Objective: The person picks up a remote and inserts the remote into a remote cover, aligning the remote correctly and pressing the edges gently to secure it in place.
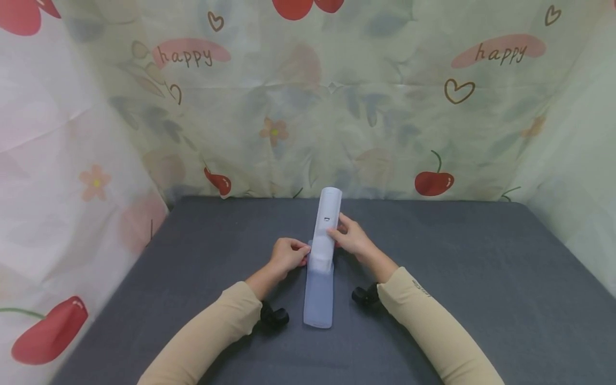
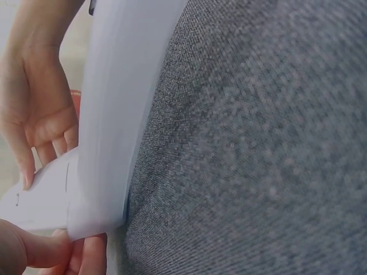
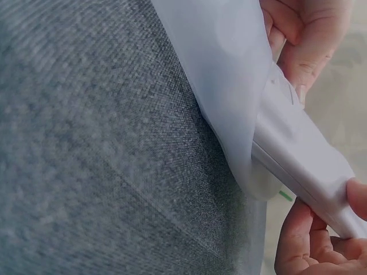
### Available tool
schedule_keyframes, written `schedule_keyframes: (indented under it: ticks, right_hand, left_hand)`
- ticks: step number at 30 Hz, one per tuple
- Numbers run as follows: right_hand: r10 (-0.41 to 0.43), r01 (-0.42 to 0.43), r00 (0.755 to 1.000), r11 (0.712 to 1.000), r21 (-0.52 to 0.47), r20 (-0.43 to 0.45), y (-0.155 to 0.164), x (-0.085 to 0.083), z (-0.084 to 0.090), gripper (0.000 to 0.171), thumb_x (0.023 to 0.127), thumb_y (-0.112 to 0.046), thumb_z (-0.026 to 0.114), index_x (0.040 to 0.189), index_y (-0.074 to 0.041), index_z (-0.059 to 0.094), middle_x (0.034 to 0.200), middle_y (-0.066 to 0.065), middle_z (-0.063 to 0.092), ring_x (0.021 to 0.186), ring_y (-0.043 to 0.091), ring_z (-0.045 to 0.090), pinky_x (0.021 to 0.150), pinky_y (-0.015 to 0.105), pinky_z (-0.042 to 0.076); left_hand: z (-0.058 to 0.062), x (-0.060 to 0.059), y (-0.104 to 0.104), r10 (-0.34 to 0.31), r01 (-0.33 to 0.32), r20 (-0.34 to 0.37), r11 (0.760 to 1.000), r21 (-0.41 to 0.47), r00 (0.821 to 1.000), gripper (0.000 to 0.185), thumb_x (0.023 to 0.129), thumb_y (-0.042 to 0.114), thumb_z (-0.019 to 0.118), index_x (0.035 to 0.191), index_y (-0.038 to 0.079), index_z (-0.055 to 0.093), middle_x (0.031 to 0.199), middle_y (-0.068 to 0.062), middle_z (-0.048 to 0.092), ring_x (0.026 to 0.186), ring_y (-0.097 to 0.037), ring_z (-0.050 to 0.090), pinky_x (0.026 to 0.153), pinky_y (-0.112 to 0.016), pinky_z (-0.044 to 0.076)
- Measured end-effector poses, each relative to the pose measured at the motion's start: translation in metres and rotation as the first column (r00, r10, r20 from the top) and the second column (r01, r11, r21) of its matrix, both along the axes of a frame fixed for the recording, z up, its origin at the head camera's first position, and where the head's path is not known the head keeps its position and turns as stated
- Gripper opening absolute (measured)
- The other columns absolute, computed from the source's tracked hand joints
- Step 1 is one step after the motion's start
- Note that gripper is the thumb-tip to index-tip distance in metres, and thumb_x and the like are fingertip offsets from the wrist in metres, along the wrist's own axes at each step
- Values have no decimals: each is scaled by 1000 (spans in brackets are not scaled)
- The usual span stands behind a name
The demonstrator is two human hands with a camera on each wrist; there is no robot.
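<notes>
A long white remote control stands tilted at the middle of the table, its near end inside the mouth of a translucent soft sleeve. My right hand grips the remote's bare upper part between thumb and fingers, as the right wrist view also shows on the white casing. At the sleeve's mouth, my left hand pinches the edge with thumb and fingers. The left wrist view has the sleeve running up across the picture, with the remote leading out to the left.
A dark grey cloth covers the table. Behind it hangs a printed curtain with cherries and flowers; more curtain stands at both sides. Black wrist cameras sit beneath both beige sleeve cuffs.
</notes>
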State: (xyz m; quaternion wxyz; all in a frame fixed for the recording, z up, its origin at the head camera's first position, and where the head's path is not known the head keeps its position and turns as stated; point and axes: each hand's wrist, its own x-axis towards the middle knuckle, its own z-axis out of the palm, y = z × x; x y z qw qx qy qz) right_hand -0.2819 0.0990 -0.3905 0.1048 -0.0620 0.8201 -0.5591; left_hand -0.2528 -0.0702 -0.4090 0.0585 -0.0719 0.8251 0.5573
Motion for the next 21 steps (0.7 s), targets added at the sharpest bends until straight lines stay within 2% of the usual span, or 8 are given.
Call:
schedule_keyframes:
  ticks: [9,21]
  right_hand:
    - [31,-31,999,1000,-3,44,1,-1,-3,64,97,-16,49,150,-12,14,145,24,38,126,36,47,98,46,46]
    - [42,-38,995,998,-46,95,3,-2,-7,64,97,-15,48,151,-11,13,142,26,40,126,36,47,100,46,44]
  left_hand:
    - [-3,-1,-1,4,-4,-4,999,48,1000,17,89,8,62,95,-7,67,80,-10,64,57,-7,57,59,-22,54]
    - [-1,-1,0,0,1,-10,999,44,1000,17,89,9,62,95,-6,68,81,-10,64,58,-7,58,61,-24,56]
